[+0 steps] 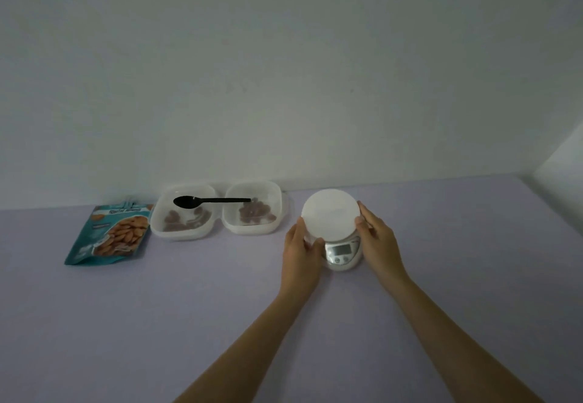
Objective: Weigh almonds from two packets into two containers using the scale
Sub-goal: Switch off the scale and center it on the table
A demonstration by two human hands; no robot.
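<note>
Print on the teal almond packet (pixel 108 233) is too blurred to read (likewise the scale (pixel 342 252) display).

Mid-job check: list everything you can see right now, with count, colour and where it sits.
almond packet: one seen, teal, flat at the table's far left
left container: one, translucent white, right of the packet
right container: one, translucent white, beside the left one
almonds: number unclear, brown, some in each container
spoon: one, black, laid across both containers, bowl over the left one
scale: one, white with round platform, right of the containers; display unreadable
table: one, lilac
wall: pale grey, behind the table
left hand: holds the scale's left side
right hand: holds the scale's right side
</note>
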